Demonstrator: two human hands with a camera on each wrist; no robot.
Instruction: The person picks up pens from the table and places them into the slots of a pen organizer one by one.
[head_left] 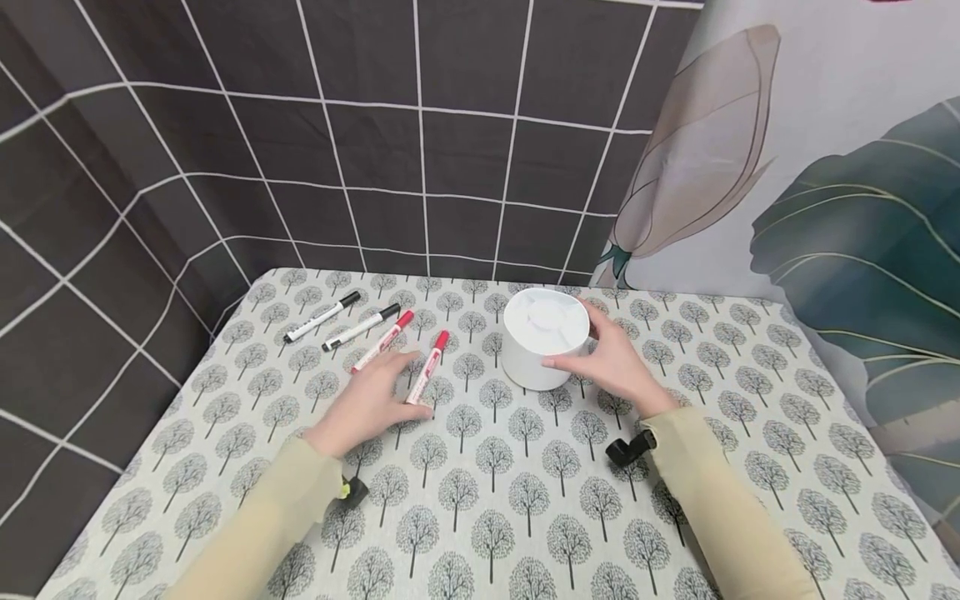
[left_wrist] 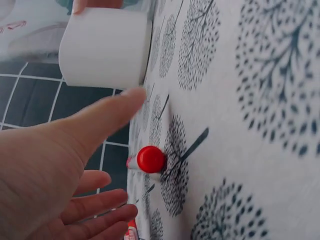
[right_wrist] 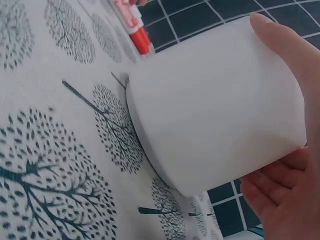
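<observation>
A white round organizer (head_left: 537, 371) with divided compartments in its top stands upright on the table. My right hand (head_left: 617, 364) holds it from the right, thumb on the near side and fingers behind; in the right wrist view the organizer's wall (right_wrist: 215, 105) fills the grasp. My left hand (head_left: 366, 406) hovers low around the nearest red marker (head_left: 430, 367), thumb and fingers spread to either side. Seen from the left wrist, that marker's red end (left_wrist: 151, 159) lies beyond the gap between thumb and fingers. A second red marker (head_left: 385, 340) lies just past the left fingertips.
Two black-capped markers, one nearer (head_left: 362, 327) and one farther left (head_left: 322, 317), lie slanted on the tree-print tablecloth (head_left: 495, 508). A dark tiled-pattern curtain (head_left: 465, 150) hangs behind the table, with a floral curtain (head_left: 750, 167) to the right.
</observation>
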